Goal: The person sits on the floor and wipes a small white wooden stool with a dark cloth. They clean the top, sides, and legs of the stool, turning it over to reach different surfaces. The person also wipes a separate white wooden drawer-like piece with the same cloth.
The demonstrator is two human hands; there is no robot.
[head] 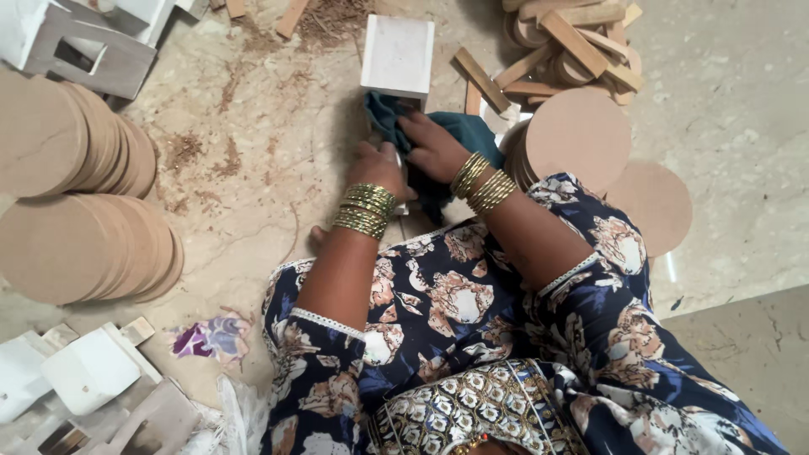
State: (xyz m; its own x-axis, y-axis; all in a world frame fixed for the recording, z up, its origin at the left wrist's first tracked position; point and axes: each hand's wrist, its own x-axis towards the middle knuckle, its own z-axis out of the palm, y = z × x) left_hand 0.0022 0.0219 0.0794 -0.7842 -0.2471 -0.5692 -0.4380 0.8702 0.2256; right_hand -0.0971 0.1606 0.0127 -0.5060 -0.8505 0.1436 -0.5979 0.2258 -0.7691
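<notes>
A white painted wooden box piece (397, 55) stands on the stone floor in front of me. My right hand (431, 145) presses a dark teal cloth (466, 133) against its near end. My left hand (378, 167) grips the near part of the white piece beside the cloth; how much of it the hand covers is hidden. Both wrists wear stacks of gold bangles. My lap in a dark blue flowered dress fills the lower middle.
Stacks of round wooden discs lie at the left (80, 198) and at the right (578, 135). A heap of wood offcuts (573, 50) sits top right, white wooden pieces top left (84, 42) and bottom left (93, 371). Sawdust is scattered ahead; a purple rag (211, 337) lies nearby.
</notes>
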